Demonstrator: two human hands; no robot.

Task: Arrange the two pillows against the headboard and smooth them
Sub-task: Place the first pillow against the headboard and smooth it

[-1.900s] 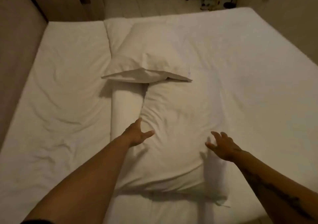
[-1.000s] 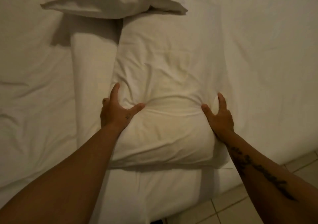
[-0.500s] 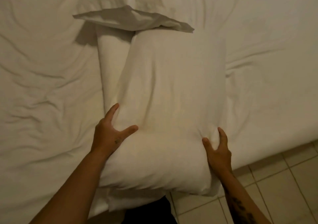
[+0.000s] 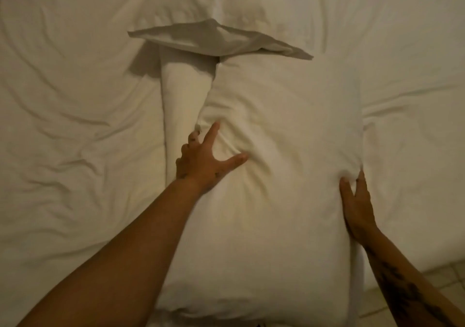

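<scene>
Count from my view: two white fabric pillows. One is the big plump white pillow [image 4: 276, 150] in front of me; the other is the flatter white pillow with a loose flap end [image 4: 221, 17] beyond it. Two bare hands, both mine: left hand [image 4: 203, 162] and right hand [image 4: 356, 203], one on each side of the near pillow. Two bare forearms; one of them, the right, carries dark tattoo marks. One wrinkled white bed sheet [image 4: 75, 125] across the bed. One folded strip of white bedding [image 4: 183, 95] running along the left of the near pillow. One patch of pale tiled floor [image 4: 442, 276], lower right corner.
</scene>
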